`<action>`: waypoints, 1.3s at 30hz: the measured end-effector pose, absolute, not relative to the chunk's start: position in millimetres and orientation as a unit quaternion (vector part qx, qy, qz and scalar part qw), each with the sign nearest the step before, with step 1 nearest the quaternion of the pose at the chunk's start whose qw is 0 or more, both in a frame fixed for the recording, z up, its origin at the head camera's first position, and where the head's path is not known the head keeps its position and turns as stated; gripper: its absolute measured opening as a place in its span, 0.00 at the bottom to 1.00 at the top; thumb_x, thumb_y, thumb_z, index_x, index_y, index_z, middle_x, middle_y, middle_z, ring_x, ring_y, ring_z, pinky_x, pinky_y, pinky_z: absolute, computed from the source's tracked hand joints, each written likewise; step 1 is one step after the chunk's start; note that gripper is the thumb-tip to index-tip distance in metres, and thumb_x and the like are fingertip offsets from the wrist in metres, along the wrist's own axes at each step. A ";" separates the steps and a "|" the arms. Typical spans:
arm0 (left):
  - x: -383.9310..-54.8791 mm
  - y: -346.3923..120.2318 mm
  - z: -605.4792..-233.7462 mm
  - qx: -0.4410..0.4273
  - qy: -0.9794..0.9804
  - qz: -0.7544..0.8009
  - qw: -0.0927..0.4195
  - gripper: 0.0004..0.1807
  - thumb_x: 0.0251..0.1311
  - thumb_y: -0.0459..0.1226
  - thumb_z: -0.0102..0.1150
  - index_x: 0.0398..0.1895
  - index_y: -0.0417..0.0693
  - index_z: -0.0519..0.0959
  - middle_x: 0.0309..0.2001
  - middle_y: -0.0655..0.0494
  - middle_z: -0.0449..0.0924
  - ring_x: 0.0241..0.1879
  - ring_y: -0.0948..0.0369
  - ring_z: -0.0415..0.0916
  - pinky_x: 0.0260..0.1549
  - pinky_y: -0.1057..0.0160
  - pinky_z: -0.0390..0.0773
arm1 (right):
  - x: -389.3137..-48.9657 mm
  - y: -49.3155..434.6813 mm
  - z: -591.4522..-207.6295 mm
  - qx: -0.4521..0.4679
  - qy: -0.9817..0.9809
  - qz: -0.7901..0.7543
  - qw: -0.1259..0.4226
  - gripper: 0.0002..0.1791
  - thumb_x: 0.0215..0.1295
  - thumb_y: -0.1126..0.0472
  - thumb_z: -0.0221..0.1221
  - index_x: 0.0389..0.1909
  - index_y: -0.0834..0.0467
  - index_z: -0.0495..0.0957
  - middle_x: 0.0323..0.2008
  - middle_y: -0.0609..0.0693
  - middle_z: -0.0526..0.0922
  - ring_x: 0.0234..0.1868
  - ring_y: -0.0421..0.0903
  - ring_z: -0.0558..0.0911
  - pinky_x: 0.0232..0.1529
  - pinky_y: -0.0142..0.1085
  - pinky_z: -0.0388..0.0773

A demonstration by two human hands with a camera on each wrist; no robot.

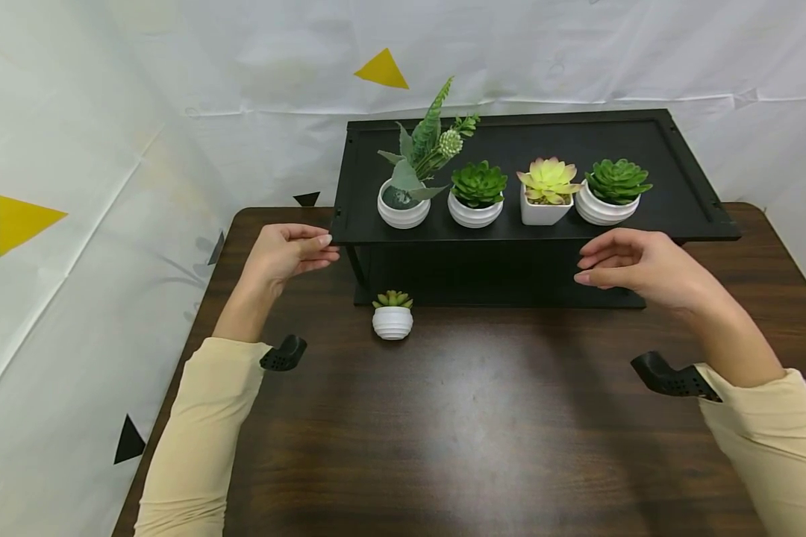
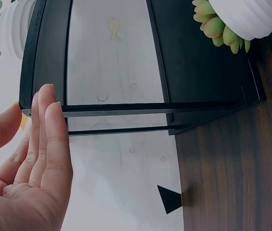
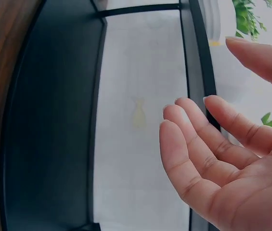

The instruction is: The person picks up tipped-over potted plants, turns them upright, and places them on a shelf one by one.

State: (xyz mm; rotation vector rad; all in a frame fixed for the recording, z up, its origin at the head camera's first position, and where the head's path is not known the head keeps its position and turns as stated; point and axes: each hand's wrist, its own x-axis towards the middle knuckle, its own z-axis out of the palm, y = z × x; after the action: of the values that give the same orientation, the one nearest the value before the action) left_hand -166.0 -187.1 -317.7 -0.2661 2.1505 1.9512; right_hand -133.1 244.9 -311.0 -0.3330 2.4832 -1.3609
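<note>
A black two-tier shelf [image 1: 510,149] stands on the brown table. My left hand [image 1: 294,250] pinches its front left top corner, thumb above and fingers beneath, as the left wrist view shows the hand [image 2: 34,159] too. My right hand [image 1: 645,265] hovers at the front edge toward the right, fingers loosely bent and holding nothing. On the top tier, from left, are a leafy plant pot [image 1: 403,212], a green succulent [image 1: 478,186], a yellow-green succulent [image 1: 548,181] in a square pot, and another green succulent [image 1: 616,181].
A small succulent in a white ribbed pot [image 1: 392,323] stands on the table [image 1: 457,432] before the shelf's lower tier [image 1: 497,287]. White sheeting [image 1: 275,60] with yellow and black triangles hangs behind and to the left.
</note>
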 end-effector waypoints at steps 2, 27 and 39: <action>-165.8 -187.2 -317.7 -0.090 0.733 0.665 0.113 0.16 0.58 0.29 0.58 0.47 0.27 0.72 0.28 0.50 0.82 0.29 0.60 0.82 0.38 0.63 0.80 | -133.4 241.5 -314.2 -0.127 0.857 -0.476 0.152 0.20 0.59 0.67 0.60 0.50 0.71 0.67 0.35 0.45 0.79 0.34 0.36 0.81 0.34 0.28 0.79; -165.6 -186.6 -317.0 -0.094 0.729 0.668 0.112 0.16 0.58 0.28 0.57 0.47 0.26 0.72 0.26 0.53 0.81 0.28 0.60 0.82 0.36 0.64 0.81 | -137.2 175.7 -372.3 -0.167 0.812 -0.499 0.253 0.19 0.56 0.64 0.63 0.45 0.70 0.71 0.36 0.57 0.79 0.35 0.43 0.80 0.36 0.33 0.78; -166.0 -186.5 -317.4 -0.094 0.727 0.671 0.112 0.16 0.58 0.28 0.57 0.47 0.26 0.72 0.26 0.52 0.81 0.27 0.60 0.82 0.38 0.62 0.80 | -137.9 154.3 -405.5 -0.171 0.787 -0.517 0.291 0.20 0.56 0.65 0.62 0.46 0.73 0.70 0.35 0.56 0.79 0.34 0.51 0.79 0.37 0.42 0.79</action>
State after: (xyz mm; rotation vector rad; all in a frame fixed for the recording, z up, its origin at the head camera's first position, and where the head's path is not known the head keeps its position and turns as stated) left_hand -166.0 -186.5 -317.4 -0.2771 2.1334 1.9707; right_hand -137.9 154.3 -405.5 -0.4553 2.0988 -1.3778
